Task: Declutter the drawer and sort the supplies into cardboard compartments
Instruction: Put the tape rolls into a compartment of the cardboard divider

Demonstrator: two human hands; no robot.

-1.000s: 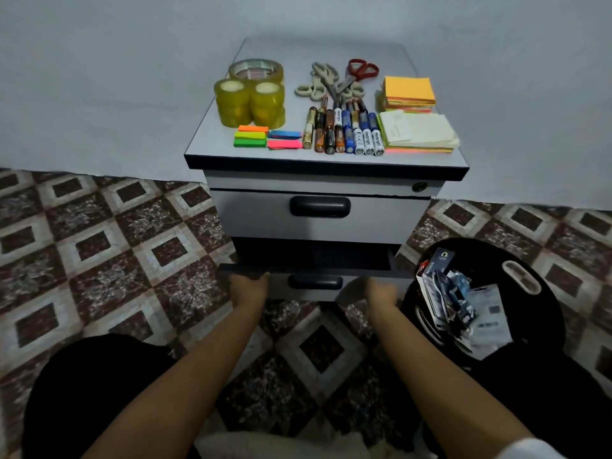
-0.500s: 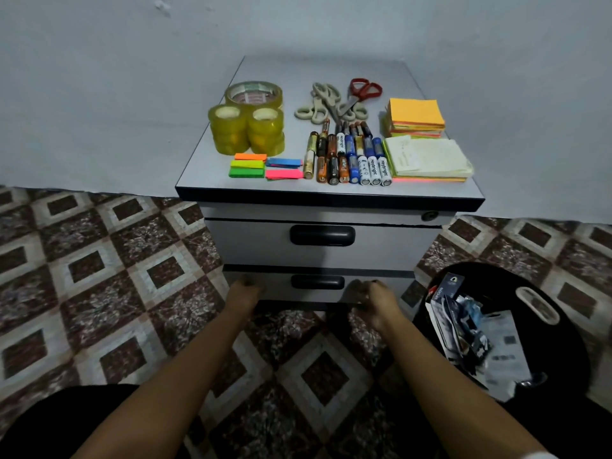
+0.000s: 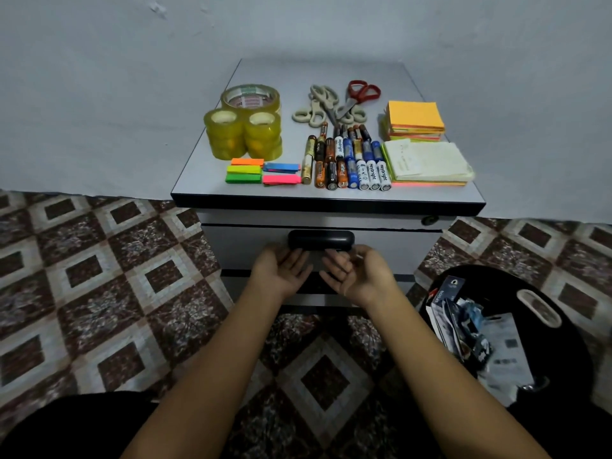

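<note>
Left hand [image 3: 281, 275] is resting palm-up, grip spread, fingertips touching the handle [image 3: 321, 240] of the closed top drawer [image 3: 397, 248]. Right hand [image 3: 359, 277] is sitting alongside, fingers loosely curled; whether holding, cannot tell. Handle is looking rigid, smooth: hook centrally from beneath.

surface [image 3: 331, 72]: gray cabinet top, upper middle of frame
left: tape rolls [image 3: 243, 129], colored tabs [image 3: 261, 172]
middle: scissors [image 3: 334, 106], batteries [image 3: 347, 160]
right: sticky notes [image 3: 415, 119]

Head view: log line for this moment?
phase: hands at handle | left hand: palm up, fingertips at handle | right hand: palm up, fingers curled, contact unclear | top drawer: shut
</note>
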